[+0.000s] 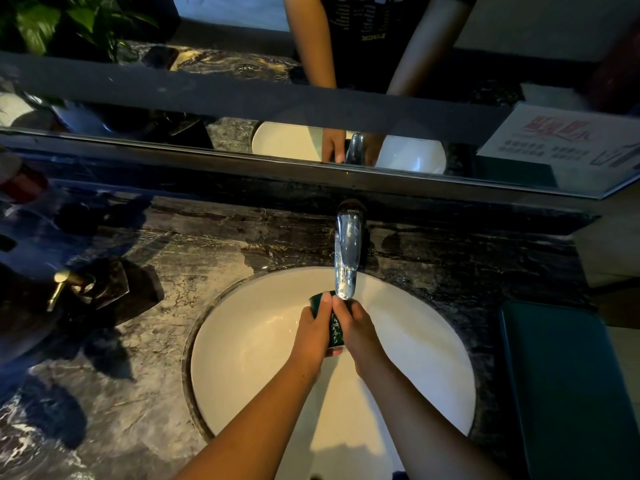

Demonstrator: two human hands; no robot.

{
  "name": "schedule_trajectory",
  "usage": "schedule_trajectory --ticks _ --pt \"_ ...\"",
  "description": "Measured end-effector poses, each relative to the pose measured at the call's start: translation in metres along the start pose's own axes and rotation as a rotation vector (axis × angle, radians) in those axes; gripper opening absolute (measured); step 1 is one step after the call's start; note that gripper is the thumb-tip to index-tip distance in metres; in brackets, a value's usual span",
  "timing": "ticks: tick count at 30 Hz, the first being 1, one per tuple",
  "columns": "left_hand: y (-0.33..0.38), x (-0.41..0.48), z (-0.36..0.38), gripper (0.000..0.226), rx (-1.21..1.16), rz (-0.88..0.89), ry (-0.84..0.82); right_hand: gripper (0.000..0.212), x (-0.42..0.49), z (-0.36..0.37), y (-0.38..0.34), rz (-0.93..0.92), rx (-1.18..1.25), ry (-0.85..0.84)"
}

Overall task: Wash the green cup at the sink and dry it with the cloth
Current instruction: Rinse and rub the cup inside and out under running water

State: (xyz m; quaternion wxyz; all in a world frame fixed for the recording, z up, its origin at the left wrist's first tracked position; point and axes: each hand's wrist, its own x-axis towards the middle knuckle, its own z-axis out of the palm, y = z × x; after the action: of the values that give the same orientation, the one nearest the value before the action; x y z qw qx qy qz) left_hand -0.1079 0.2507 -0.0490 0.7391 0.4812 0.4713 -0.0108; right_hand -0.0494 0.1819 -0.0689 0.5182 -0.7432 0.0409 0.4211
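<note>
Around the round white basin (249, 358), a gold-pump soap dispenser (86, 289) stands at nine o'clock, a flat dark green cloth (568, 393) lies at three, and a chrome faucet (347, 251) overhangs from twelve. Beneath its spout, the left hand (313, 332) and right hand (358, 327) both grip the dark green cup (335, 329).

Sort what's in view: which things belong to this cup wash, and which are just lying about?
In the job: green cup, left hand, right hand, faucet, sink, teal cloth.
Lying about: soap dispenser, printed card.
</note>
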Motion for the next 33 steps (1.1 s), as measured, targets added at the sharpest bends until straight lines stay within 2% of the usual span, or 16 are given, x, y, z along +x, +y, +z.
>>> schedule_trajectory --ticks 3,7,11,15,17,20,22,27,31,33 --pt "-0.003 0.001 -0.004 0.056 0.007 -0.024 -0.030 0.056 -0.002 0.000 -0.001 0.039 0.041 -0.029" --pt "-0.005 0.003 -0.009 0.060 0.036 -0.043 -0.029 0.050 -0.002 0.003 0.000 0.109 0.054 -0.027" --pt "-0.005 0.006 -0.017 0.052 -0.058 -0.013 -0.122 0.048 -0.003 0.002 0.003 0.147 0.185 -0.022" --pt "-0.004 0.006 -0.016 0.050 -0.091 -0.047 -0.146 0.045 -0.004 -0.001 -0.001 0.168 0.288 -0.035" --pt "-0.004 0.006 -0.015 0.052 -0.020 -0.038 -0.131 0.041 -0.004 -0.001 -0.003 0.150 0.306 -0.028" --pt "-0.002 0.006 -0.013 0.047 0.154 0.091 0.023 0.034 -0.003 0.001 -0.003 0.082 0.235 -0.001" --pt "-0.002 0.007 -0.010 0.046 0.159 0.113 0.109 0.030 -0.003 0.003 -0.003 0.033 0.158 0.039" --pt "-0.002 0.004 -0.002 0.058 0.125 0.051 0.050 0.049 -0.005 0.006 0.004 -0.117 -0.032 0.025" --pt "-0.010 0.003 -0.004 0.061 0.144 0.039 0.053 0.023 -0.003 0.007 0.003 -0.054 0.023 0.033" --pt "-0.011 0.005 -0.009 0.061 0.108 0.022 0.023 0.018 -0.004 0.006 0.003 -0.012 0.084 0.031"
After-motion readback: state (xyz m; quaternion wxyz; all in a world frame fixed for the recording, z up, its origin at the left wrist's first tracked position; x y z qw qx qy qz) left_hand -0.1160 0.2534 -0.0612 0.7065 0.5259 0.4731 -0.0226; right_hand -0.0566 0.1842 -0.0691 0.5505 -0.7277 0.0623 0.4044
